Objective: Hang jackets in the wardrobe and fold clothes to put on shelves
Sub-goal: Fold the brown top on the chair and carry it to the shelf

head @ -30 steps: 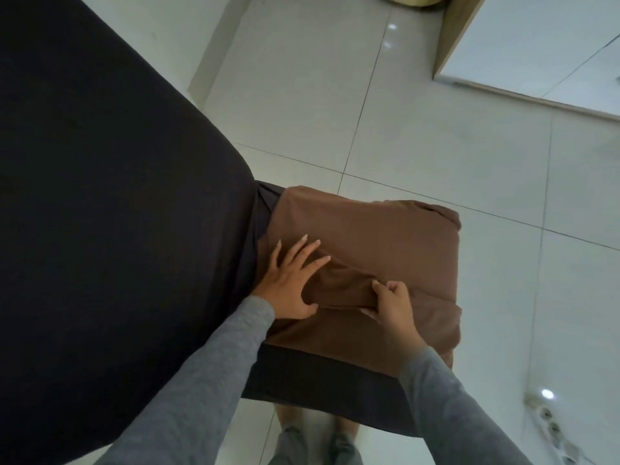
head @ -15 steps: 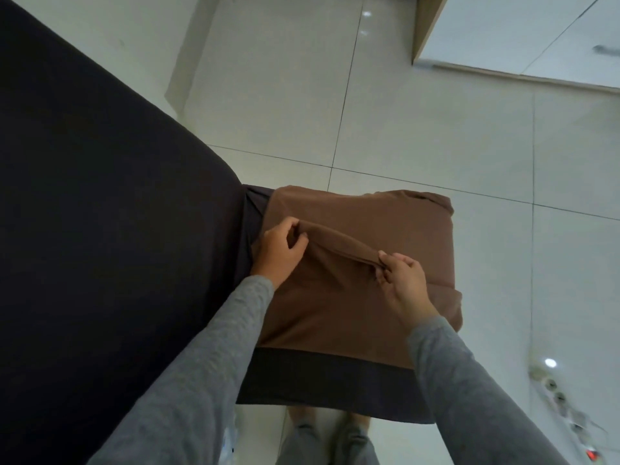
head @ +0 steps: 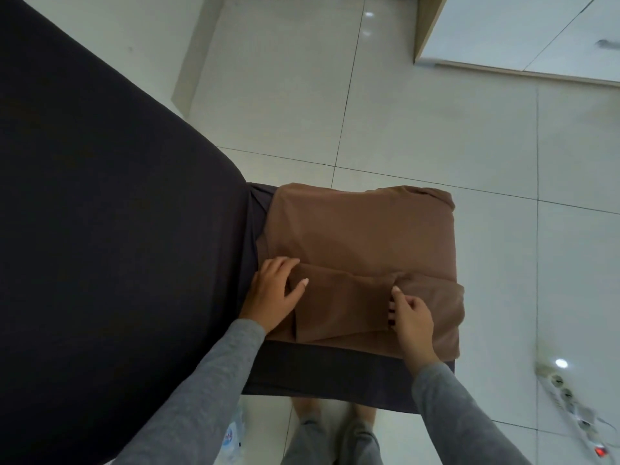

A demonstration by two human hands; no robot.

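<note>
"Brown garment (head: 362, 229) – where do we have it?"

"Folded into a rough square on the dark stool (head: 318, 370), centre-right of the frame, its left edge right against the big dark cushion (head: 100, 229) that fills the left side. Across its lower part lies a folded band (head: 345, 303) of the same cloth."

"Which way does that band run from our fingers?"

"Left to right in the frame, and we hold it at both ends. Our left hand (head: 273, 297) has its thumb on top of the band's left end with the other fingers going in at the fold above it; we read that as a pinch. Our right hand (head: 412, 318) is curled, fingertips nipping the band's right edge."

"So neither hand is nearer?"

"Neither: each has its own end, and the band is stretched between them. The rest of the garment lies beyond the fingers, toward the top of the frame; the stool's bare strip lies below them, nearer our feet."

"Then what does the next move turn on?"

"On keeping that axis level, we'd judge. If the band is to be laid flat or turned over, both ends must travel together – otherwise it skews across the square."

"And the shelves?"

"We can't tell. A white panel (head: 520, 28) with a wooden edge shows at upper right, well apart from the stool."
</note>
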